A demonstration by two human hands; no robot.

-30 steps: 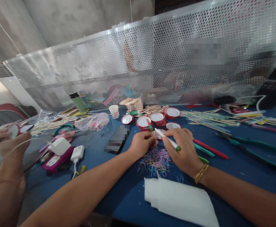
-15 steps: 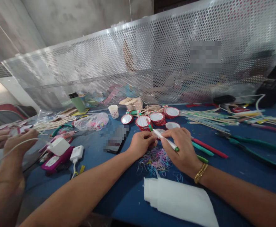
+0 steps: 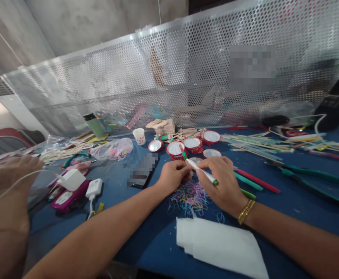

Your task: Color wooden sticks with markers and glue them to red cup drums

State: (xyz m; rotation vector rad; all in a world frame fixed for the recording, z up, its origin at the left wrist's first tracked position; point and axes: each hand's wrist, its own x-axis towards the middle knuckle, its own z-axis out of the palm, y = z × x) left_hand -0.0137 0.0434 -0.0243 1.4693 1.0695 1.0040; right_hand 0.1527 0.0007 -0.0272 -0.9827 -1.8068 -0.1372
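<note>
My right hand [image 3: 221, 182] is closed round a white marker with a green end [image 3: 206, 176], its tip pointing up and to the left. At that tip is a thin stick coloured red and green [image 3: 182, 152]. My left hand [image 3: 173, 175] has its fingers pinched together at the stick's lower part, which they mostly hide. Beneath both hands lies a tangled pile of thin coloured rubber bands [image 3: 191, 199]. Just beyond are several red-rimmed round pieces with white tops [image 3: 193, 143], some stacked.
A white cloth-like sheet [image 3: 216, 240] lies in front of me. Left of my hands are a phone [image 3: 142, 176], a paper cup [image 3: 139, 137] and white chargers [image 3: 72, 180]. Green-handled pliers [image 3: 311, 182] and markers [image 3: 258, 180] lie right. Another person's hand [image 3: 15, 174] is far left.
My hands keep nearly the same pose, with the marker still against the stick. The other person's hand at the far left has shifted left and turned over.
</note>
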